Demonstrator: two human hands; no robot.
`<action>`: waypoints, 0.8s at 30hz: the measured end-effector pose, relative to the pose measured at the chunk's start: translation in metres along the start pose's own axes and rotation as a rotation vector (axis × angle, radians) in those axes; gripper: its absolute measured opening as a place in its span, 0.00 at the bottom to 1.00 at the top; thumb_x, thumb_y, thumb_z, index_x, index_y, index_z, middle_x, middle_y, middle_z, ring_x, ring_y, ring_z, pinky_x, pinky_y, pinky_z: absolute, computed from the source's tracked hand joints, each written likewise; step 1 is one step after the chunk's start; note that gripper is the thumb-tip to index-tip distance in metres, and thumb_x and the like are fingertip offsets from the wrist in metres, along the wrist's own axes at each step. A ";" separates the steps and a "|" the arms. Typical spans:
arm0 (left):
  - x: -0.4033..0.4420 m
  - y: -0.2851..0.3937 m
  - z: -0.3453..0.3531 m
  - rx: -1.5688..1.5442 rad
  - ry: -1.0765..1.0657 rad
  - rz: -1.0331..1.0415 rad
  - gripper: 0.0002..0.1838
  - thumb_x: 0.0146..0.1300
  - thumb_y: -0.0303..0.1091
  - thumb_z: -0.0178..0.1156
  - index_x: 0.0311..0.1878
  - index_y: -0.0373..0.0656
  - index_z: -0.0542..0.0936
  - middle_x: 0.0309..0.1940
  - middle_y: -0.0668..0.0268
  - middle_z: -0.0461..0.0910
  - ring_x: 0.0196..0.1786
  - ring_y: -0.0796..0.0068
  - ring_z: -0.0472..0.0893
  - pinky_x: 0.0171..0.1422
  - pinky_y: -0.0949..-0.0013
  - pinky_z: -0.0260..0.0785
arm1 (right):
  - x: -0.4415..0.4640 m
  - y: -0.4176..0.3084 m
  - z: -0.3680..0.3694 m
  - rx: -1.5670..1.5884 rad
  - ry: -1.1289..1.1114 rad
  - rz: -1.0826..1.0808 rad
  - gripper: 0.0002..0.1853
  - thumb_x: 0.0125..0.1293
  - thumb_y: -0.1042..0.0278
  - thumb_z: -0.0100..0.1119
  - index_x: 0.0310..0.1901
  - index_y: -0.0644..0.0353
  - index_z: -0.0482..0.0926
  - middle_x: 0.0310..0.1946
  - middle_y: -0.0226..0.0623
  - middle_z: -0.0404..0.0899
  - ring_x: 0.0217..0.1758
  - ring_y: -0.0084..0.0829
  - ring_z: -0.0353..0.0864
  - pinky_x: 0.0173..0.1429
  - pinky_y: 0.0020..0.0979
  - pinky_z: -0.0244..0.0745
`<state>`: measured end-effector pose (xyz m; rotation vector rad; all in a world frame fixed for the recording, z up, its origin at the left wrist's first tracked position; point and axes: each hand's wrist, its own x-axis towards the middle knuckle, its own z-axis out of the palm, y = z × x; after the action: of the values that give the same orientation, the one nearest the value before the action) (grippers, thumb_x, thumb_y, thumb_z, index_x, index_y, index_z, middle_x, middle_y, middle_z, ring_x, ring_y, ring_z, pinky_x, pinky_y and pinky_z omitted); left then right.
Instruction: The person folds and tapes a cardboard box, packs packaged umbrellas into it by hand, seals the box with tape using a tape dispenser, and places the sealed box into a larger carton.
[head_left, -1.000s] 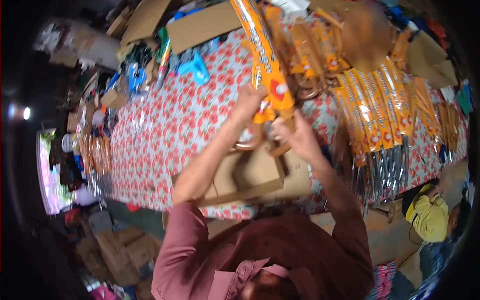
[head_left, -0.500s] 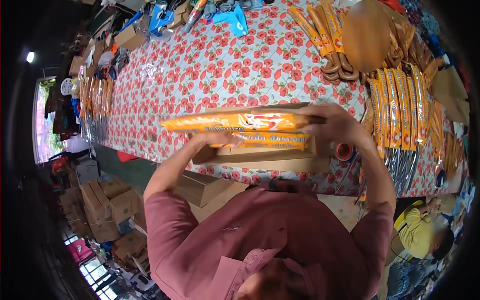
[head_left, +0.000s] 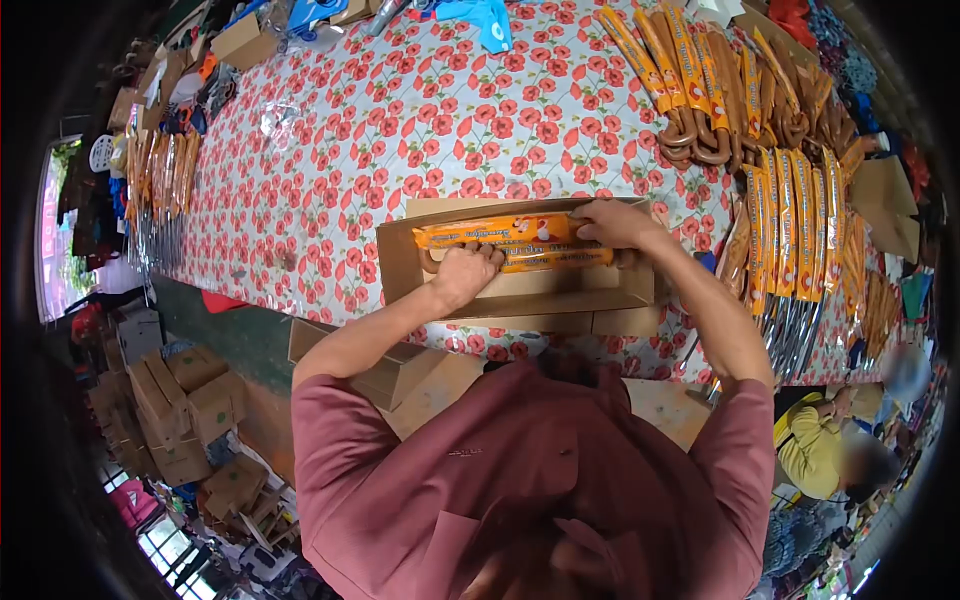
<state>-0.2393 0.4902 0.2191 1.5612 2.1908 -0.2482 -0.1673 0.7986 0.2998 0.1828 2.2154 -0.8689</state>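
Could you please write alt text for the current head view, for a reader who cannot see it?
The left hand and right hand touch orange packages lying in an open cardboard box on a floral tablecloth. More packages lie to the right, and a person in yellow is at lower right.

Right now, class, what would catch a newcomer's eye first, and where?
Orange-wrapped packets draw the eye, lying in the open cardboard box at the picture's centre, the left hand on them and the right hand at one end. Around it spreads a red-flowered tablecloth, and more orange packets lie at the upper right.
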 end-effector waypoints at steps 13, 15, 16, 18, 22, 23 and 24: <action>0.023 -0.027 0.012 0.181 0.102 0.069 0.41 0.68 0.53 0.60 0.79 0.49 0.58 0.73 0.54 0.63 0.72 0.53 0.66 0.68 0.45 0.69 | -0.011 0.033 -0.014 -0.033 0.912 -0.244 0.14 0.69 0.65 0.54 0.51 0.62 0.80 0.44 0.46 0.80 0.50 0.50 0.79 0.52 0.47 0.75; 0.020 -0.017 -0.025 0.040 0.075 0.144 0.42 0.64 0.48 0.66 0.77 0.47 0.60 0.73 0.52 0.63 0.74 0.50 0.65 0.69 0.46 0.69 | -0.013 0.079 -0.067 -0.073 1.398 -0.160 0.13 0.67 0.63 0.57 0.46 0.63 0.78 0.40 0.48 0.78 0.47 0.51 0.77 0.51 0.49 0.72; 0.022 -0.011 -0.045 -0.031 0.090 0.179 0.40 0.64 0.46 0.66 0.75 0.47 0.63 0.72 0.52 0.64 0.73 0.51 0.66 0.68 0.48 0.70 | 0.000 0.122 -0.093 -0.042 1.504 -0.059 0.13 0.68 0.61 0.57 0.45 0.63 0.79 0.39 0.49 0.78 0.50 0.52 0.76 0.55 0.50 0.71; 0.024 0.001 -0.078 -0.150 0.115 0.241 0.35 0.64 0.43 0.67 0.72 0.46 0.67 0.71 0.54 0.66 0.70 0.52 0.70 0.67 0.52 0.72 | 0.033 0.209 -0.115 -0.046 1.348 0.386 0.25 0.65 0.58 0.62 0.60 0.58 0.72 0.50 0.52 0.75 0.57 0.56 0.74 0.58 0.51 0.71; 0.034 0.010 -0.124 -0.405 0.104 0.204 0.27 0.68 0.40 0.65 0.68 0.44 0.74 0.67 0.55 0.73 0.67 0.51 0.74 0.71 0.52 0.68 | 0.083 0.276 -0.115 -0.241 1.106 0.659 0.41 0.63 0.55 0.67 0.75 0.48 0.59 0.59 0.54 0.68 0.61 0.59 0.73 0.59 0.54 0.73; 0.035 0.013 -0.133 -0.452 0.106 0.182 0.26 0.68 0.39 0.65 0.67 0.44 0.75 0.67 0.55 0.74 0.67 0.51 0.75 0.70 0.52 0.69 | 0.084 0.276 -0.121 -0.197 1.034 0.623 0.42 0.62 0.55 0.68 0.76 0.47 0.59 0.60 0.54 0.68 0.61 0.59 0.73 0.60 0.53 0.73; 0.039 0.018 -0.142 -0.532 0.125 0.147 0.24 0.67 0.37 0.65 0.66 0.43 0.77 0.64 0.55 0.77 0.64 0.52 0.77 0.68 0.53 0.72 | 0.081 0.278 -0.131 -0.156 0.963 0.586 0.44 0.61 0.55 0.69 0.77 0.47 0.58 0.60 0.54 0.68 0.62 0.59 0.72 0.61 0.52 0.73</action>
<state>-0.2681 0.5852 0.3298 1.4412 1.9913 0.4536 -0.1991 1.0837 0.1621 1.3257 2.7996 -0.2696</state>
